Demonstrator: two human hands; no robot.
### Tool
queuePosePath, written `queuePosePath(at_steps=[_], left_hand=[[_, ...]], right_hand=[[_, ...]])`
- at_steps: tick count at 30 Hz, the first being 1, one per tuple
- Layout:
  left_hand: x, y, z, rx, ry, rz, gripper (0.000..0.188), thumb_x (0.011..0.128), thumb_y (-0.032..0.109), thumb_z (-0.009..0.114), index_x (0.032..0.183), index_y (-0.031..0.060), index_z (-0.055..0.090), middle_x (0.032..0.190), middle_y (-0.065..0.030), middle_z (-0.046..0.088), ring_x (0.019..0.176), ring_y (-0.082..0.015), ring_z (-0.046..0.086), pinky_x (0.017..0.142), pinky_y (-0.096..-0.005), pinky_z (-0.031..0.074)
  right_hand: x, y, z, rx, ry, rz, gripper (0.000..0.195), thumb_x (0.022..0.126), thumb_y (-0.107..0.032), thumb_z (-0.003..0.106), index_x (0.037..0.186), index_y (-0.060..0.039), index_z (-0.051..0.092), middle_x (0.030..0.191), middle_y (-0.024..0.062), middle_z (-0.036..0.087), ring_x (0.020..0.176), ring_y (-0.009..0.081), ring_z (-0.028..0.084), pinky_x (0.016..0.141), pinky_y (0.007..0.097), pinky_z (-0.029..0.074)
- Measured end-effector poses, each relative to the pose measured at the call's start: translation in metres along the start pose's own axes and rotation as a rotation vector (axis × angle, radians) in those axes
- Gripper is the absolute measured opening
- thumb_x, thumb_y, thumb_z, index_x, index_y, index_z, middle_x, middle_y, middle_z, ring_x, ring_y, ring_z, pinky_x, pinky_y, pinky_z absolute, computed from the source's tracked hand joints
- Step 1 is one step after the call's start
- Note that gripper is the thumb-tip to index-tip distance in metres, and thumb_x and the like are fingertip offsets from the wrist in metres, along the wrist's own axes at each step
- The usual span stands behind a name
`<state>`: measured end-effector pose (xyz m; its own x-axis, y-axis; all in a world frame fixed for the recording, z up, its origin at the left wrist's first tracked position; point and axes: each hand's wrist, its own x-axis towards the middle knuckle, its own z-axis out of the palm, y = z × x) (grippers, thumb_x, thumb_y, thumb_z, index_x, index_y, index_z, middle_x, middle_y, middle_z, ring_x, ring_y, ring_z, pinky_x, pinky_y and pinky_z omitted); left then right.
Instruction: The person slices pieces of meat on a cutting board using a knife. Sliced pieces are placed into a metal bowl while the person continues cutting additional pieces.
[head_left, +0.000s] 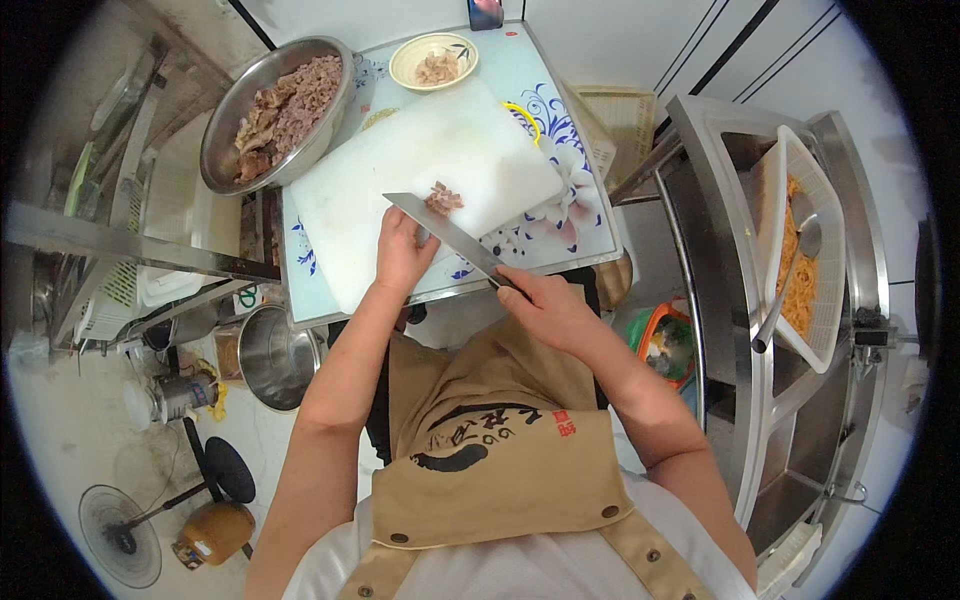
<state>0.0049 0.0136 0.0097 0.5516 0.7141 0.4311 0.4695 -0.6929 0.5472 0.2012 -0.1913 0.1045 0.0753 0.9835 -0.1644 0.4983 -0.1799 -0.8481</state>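
My right hand (547, 304) grips the dark handle of a kitchen cleaver (461, 238), its blade slanting up and left over a white cutting board (420, 142). My left hand (403, 251) rests on the board at the near side of the blade, its fingertips close to the steel. Whether something lies under those fingers is hidden. Just beyond the blade sits a small heap of chopped meat (444, 199). At the board's far edge stands a cream bowl (397, 66) with pale chopped pieces (437, 69) inside.
A large steel basin (324, 142) of cooked meat (300, 101) stands at the table's far left. The glass-topped table (585, 202) has a floral pattern. Right of it, a white basket (829, 300) of noodles and a ladle (784, 285) rests on a steel sink unit (750, 420).
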Motion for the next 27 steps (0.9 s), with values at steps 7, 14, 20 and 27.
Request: queuePosePath(at_steps=[7,14,20,27], left_hand=[[0.002,0.000,-0.001,-0.009,-0.009,0.003,0.039,0.077,0.005,0.081,0.115,0.0033,0.073,0.119,-0.0184,0.067,0.114,-0.0406,0.061,0.101,-0.0462,0.052],[0.002,-0.001,-0.001,-0.048,-0.032,-0.068,0.034,0.079,0.006,0.080,0.111,0.0022,0.072,0.116,-0.0173,0.068,0.111,-0.0393,0.064,0.098,-0.0432,0.054],[0.003,0.005,-0.003,-0.023,-0.013,-0.051,0.037,0.078,0.008,0.081,0.113,0.0017,0.069,0.121,-0.0193,0.065,0.115,-0.0407,0.062,0.102,-0.0444,0.053],[-0.001,0.003,-0.003,-0.027,-0.030,-0.088,0.044,0.077,0.007,0.082,0.119,0.0026,0.070,0.126,-0.0209,0.064,0.120,-0.0418,0.060,0.104,-0.0464,0.052]], right_hand=[[0.001,-0.007,-0.003,0.012,-0.028,0.042,0.048,0.106,-0.031,0.057,0.141,0.0015,0.061,0.101,0.0254,0.073,0.095,0.0381,0.073,0.085,0.0408,0.055],[0.044,0.002,0.016,0.024,0.028,0.036,0.043,0.103,-0.034,0.056,0.128,0.0000,0.067,0.104,0.0280,0.072,0.097,0.0473,0.070,0.085,0.0491,0.055],[0.053,0.005,-0.007,0.263,-0.166,0.200,0.049,0.105,-0.032,0.058,0.141,0.0022,0.061,0.104,0.0250,0.074,0.095,0.0371,0.073,0.085,0.0411,0.055],[0.006,0.012,0.010,0.007,0.035,-0.082,0.049,0.105,-0.032,0.058,0.140,0.0022,0.061,0.107,0.0263,0.073,0.097,0.0396,0.071,0.088,0.0432,0.054]])
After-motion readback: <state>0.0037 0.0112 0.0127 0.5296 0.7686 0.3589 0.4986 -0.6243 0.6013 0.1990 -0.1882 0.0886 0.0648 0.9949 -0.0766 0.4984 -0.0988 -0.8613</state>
